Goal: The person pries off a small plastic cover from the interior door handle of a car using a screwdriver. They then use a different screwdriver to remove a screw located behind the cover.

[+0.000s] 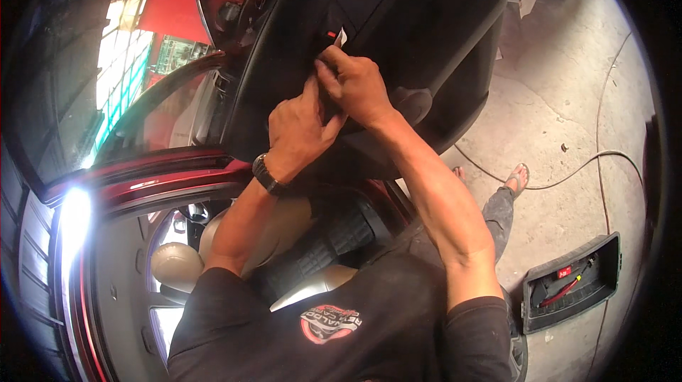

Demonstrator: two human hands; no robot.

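A black door panel (447, 34) fills the upper middle of the head view, with a small red piece (332, 35) and a pale, narrow piece (341, 37) just above my fingers. My right hand (352, 87) has its fingers bent and pressed together at the panel, beside that pale piece. My left hand (298, 126), wearing a dark wristwatch (266, 176), is just below and left of it, fingers curled against the panel, index finger angled upward. Whatever my fingers grip is hidden behind them.
Red car body (163, 170) and window glass surround me on the left, with a beige seat (172, 265) below. On the concrete floor (547, 119) at right lie a hose (550, 184) and a black bin (529, 300) holding red-handled tools (558, 293).
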